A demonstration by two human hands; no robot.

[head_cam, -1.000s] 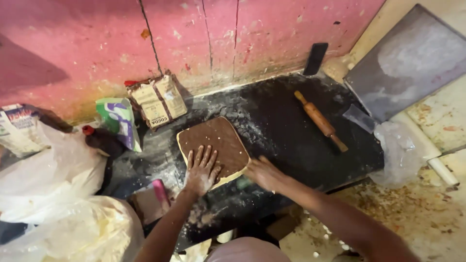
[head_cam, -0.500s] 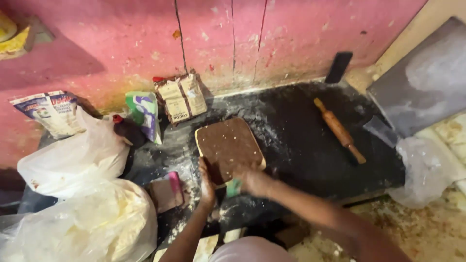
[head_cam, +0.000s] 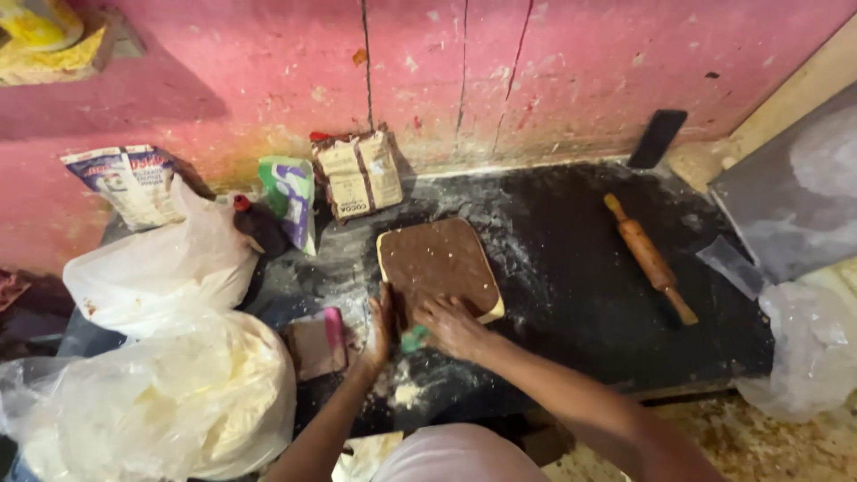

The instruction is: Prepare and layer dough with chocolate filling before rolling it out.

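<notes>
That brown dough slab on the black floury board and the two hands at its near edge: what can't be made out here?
Head view, the only one:
- Small green thing: mostly hidden between left hand and right hand; kind unclear.
- Brown dough slab: near edge covered by both hands.
- White plastic bags: contents blurred, cut off by the frame's left edge.
- Black board: near edge hidden by the arms.

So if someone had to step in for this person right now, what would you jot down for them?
Left hand: on the near-left edge of the brown dough slab.
Right hand: on the slab's near edge, by a small green thing; whether it grips that, I cannot tell.
Slab: flat and squarish on the floured black board.
Rolling pin: lies untouched to the right.
Done: dough flattened. Left: unclear from this view.
</notes>
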